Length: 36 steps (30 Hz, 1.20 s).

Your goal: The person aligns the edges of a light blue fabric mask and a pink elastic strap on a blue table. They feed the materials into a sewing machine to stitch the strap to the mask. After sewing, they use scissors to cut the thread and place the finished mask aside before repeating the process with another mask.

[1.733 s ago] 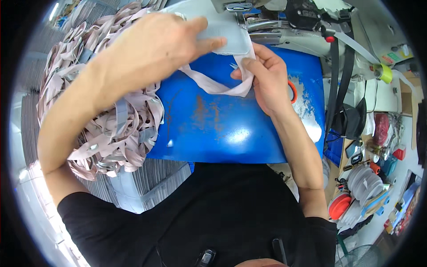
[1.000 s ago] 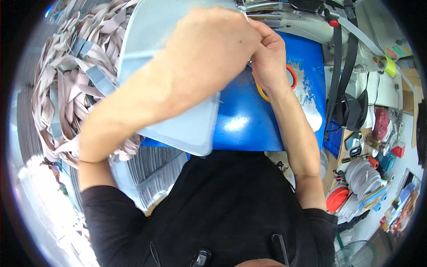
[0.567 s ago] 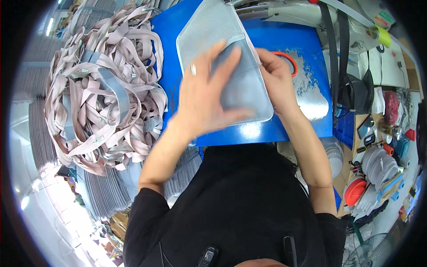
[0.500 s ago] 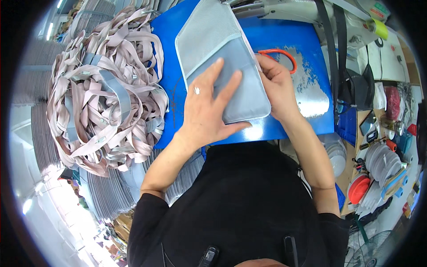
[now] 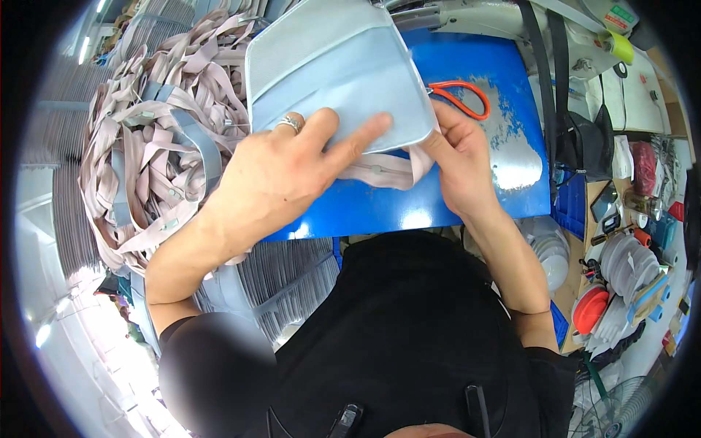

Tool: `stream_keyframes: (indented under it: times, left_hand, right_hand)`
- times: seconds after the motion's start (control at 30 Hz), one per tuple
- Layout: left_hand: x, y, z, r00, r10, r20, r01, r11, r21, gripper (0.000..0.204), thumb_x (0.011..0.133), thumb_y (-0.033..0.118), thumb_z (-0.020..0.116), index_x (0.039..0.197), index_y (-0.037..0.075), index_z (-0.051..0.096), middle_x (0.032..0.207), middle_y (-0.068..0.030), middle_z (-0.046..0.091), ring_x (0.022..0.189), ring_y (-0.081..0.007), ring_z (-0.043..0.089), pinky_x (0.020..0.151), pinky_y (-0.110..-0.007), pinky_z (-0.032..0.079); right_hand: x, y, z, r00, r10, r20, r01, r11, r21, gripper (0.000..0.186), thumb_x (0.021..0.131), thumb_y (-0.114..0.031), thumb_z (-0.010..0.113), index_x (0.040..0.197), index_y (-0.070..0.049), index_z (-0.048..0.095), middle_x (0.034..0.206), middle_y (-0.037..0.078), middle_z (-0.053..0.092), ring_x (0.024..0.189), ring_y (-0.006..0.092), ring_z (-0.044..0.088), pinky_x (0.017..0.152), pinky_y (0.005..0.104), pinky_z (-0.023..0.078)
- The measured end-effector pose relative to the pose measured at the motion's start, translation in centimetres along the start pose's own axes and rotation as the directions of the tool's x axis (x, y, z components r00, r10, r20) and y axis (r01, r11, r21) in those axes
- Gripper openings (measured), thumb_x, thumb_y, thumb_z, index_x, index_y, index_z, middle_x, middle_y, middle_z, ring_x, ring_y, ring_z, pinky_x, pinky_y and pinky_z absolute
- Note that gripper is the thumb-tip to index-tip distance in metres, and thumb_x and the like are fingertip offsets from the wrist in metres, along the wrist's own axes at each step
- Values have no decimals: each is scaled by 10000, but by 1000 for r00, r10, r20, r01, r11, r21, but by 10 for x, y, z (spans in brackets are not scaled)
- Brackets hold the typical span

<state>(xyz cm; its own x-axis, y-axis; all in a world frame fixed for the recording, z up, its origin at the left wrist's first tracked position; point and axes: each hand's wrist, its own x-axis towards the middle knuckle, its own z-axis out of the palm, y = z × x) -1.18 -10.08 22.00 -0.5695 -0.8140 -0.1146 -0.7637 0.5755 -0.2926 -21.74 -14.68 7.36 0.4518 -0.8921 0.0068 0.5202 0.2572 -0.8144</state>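
Observation:
A light grey-blue fabric panel [image 5: 350, 87] with a paler mesh band lies on the blue table, its top corner at the sewing machine's metal foot. My left hand [image 5: 285, 160] rests on the panel's lower part, index finger stretched out and apart from the thumb side. At the panel's lower right edge, my right hand [image 5: 464, 157] pinches a dusty-pink strip [image 5: 380, 172], which looks like zipper tape. This strip runs along the right edge and loops below the panel. Red-handled scissors [image 5: 467, 98] lie just beyond my right hand, their blades partly hidden.
A large tangled heap of pink and grey strips [image 5: 157, 146] sits at the left. Stacked grey panels [image 5: 285, 274] stand below it. The blue tabletop [image 5: 482, 58] has a worn silvery patch. Black straps [image 5: 558, 73] hang at the right, near a cluttered shelf of discs and tools.
The panel has swung leftward and now lies flatter. My left hand has slid left and lower on it. The pink strip's loop has come into view below the panel.

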Motion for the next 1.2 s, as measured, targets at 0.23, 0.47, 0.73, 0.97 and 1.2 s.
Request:
stream_keyframes:
  times: [0.23,0.47,0.73,0.97,1.2]
  left_hand:
    - [27,-46,-3,997,70,30,-72,995,75,796,826,98,699,1551,342,479,884,-72,469,628,-199,613,553,-337,567]
    - [53,-91,-2,995,92,43,-98,983,155,758,812,90,724,1504,343,547,979,-76,557,677,-210,674,588,-332,572]
    - [88,-124,-10,977,213,25,-214,959,185,410,783,93,679,1189,46,717,896,-149,675,667,-287,707,574,-381,561]
    - [90,-94,-24,990,89,113,-106,982,158,422,824,117,646,1215,-35,686,873,-182,672,669,-315,715,543,-407,552]
    - [95,-54,8,996,-85,-9,85,983,162,396,788,90,676,1178,21,700,893,-144,687,670,-280,713,578,-371,553]
  right_hand:
    - [50,8,-4,1000,-13,21,13,1000,15,366,1003,-151,675,1324,19,637,1113,79,738,936,111,688,855,264,548]
    - [101,11,-1,998,-60,7,60,998,15,338,1010,-151,663,1303,17,647,1047,63,728,869,103,681,778,251,575]
    - [132,19,0,994,-96,-59,96,995,-7,260,1001,-154,678,1202,12,683,985,63,731,819,106,691,749,285,610]
    - [132,18,5,991,-101,-93,97,994,-46,256,1010,-105,662,1194,73,651,1044,135,748,884,151,715,772,284,578]
    - [130,22,-1,990,-113,-83,114,993,5,270,1009,-115,668,1206,70,654,1035,115,751,891,123,703,783,264,561]
